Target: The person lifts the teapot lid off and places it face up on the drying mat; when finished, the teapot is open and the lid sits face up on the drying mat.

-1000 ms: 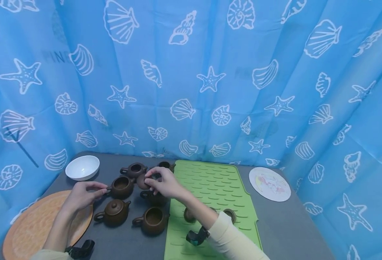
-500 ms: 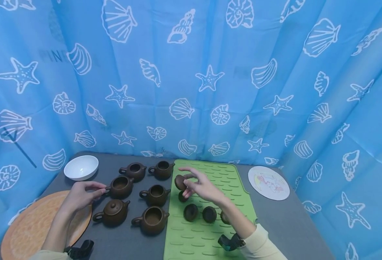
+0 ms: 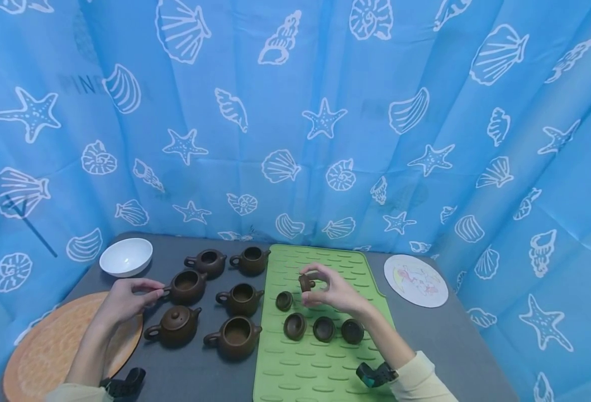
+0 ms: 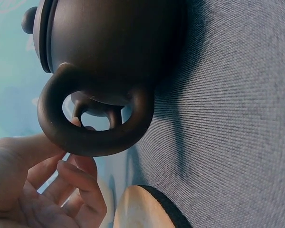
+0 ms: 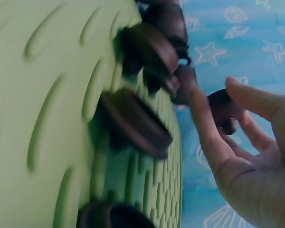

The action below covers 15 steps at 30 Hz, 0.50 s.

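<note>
My left hand (image 3: 127,301) pinches the handle of a brown lidless teapot (image 3: 187,289), which stands on the grey table. In the left wrist view, a lidded teapot (image 4: 109,47) in front partly covers that handle and the fingertips. Over the green mat (image 3: 300,371), my right hand (image 3: 335,290) holds a small brown teapot lid (image 3: 306,282) between thumb and fingers, its knob turned toward the palm. Several other lids (image 3: 324,329) lie upside down on the mat, just below and in front of this hand. The right wrist view shows the held lid (image 5: 222,108) clear of the mat.
Several more lidless teapots (image 3: 236,338) stand left of the mat, spouts to the right. A white bowl (image 3: 126,258) sits at the back left, and an orange round board (image 3: 49,352) lies under the left forearm. A round white coaster (image 3: 416,281) lies right of the mat.
My right hand has carried the lid from among the teapots rightward over the mat, tipping it so the knob faces the palm. My left hand keeps its place on the teapot handle.
</note>
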{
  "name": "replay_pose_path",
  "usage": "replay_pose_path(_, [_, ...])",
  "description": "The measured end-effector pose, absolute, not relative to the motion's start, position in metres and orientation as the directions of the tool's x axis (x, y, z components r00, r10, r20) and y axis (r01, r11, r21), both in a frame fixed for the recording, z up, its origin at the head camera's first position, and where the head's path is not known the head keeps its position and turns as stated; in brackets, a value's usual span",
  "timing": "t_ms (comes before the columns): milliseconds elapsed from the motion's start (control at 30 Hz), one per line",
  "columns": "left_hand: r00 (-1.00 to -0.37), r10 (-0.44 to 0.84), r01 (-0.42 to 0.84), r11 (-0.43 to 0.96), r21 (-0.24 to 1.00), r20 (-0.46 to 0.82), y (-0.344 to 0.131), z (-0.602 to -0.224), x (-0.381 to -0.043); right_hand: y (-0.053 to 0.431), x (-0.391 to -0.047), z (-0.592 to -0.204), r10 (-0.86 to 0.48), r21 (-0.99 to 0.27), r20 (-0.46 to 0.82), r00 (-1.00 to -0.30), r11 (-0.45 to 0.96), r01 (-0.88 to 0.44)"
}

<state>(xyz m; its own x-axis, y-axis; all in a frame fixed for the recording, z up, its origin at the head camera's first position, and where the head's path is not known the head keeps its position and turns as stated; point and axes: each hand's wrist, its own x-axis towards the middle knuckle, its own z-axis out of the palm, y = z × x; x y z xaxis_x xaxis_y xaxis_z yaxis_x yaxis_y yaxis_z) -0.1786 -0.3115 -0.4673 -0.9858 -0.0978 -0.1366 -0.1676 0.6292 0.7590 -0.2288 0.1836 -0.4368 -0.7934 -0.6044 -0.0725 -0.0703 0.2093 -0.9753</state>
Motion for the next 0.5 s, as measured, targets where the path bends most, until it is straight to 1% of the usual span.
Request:
replay_pose_path(133, [-0.988,-0.089,-0.151,0.629,0.763,-0.122,-0.311,-0.467,-0.177,0.192,-0.233,-0.444,-0.610,-0.959,-0.104,-0.785,0.272,-0.085])
replay_pose_path(300, [-0.991,-0.081,-0.134,0.635,0.761,-0.106,-0.311,-0.466,-0.176,0.202,-0.238,-0.451,-0.628,-0.942,-0.169,-0.760,0.330,-0.064])
replay_pose_path(400, [-0.991,-0.081,-0.133,0.640,0.756,-0.106,-0.311,-0.465,-0.175,0.205,-0.240,-0.454,-0.654,-0.937,-0.182,-0.735,0.342,-0.072])
replay_pose_path(500, [-0.991,-0.084,-0.137,0.643,0.754,-0.108,-0.311,-0.466,-0.176,0.206,-0.242,-0.456,-0.672,-0.926,-0.180,-0.718,0.362,-0.107])
